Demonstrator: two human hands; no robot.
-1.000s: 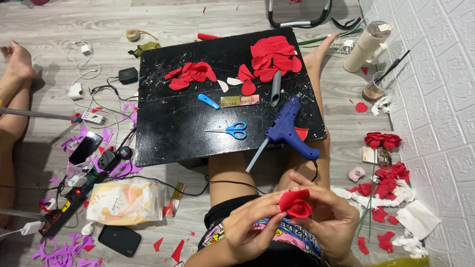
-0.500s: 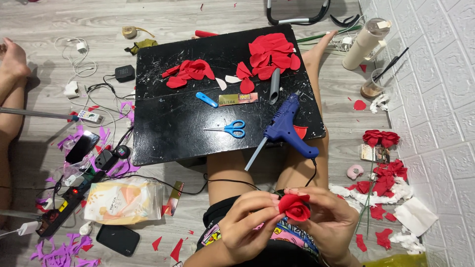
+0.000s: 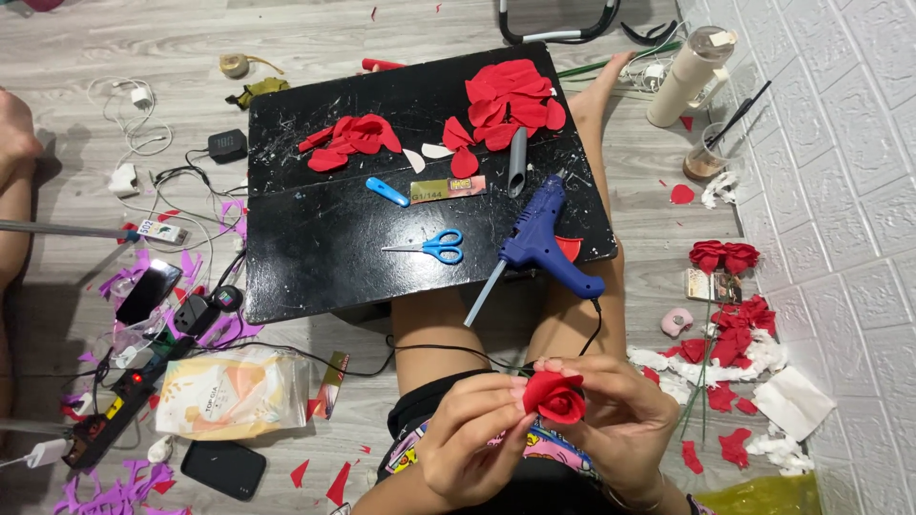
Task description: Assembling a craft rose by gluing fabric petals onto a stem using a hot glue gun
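A red foam rose (image 3: pixel 555 397) sits between both my hands, low in the head view above my lap. My left hand (image 3: pixel 468 437) pinches its left side with the fingertips. My right hand (image 3: pixel 625 420) cups it from the right and underneath. Just beyond my knees lies a black board (image 3: pixel 315 257) with a blue glue gun (image 3: pixel 541 240) resting on its near right corner. Blue-handled scissors (image 3: pixel 431 247), a small blue cutter (image 3: pixel 386 192) and two piles of red petals (image 3: pixel 510 98) also lie on the board.
Finished red roses and red scraps (image 3: pixel 727 319) lie by the white wall on the right. A power strip (image 3: pixel 114 410), cables, a phone (image 3: pixel 223 467), a paper bag (image 3: pixel 221 391) and purple scraps clutter the floor on the left. Another person's foot (image 3: pixel 14 133) shows at far left.
My hands have kept working the rose, turning it slightly and shifting the fingertips. The view has drifted a little. Nothing on the board has moved.
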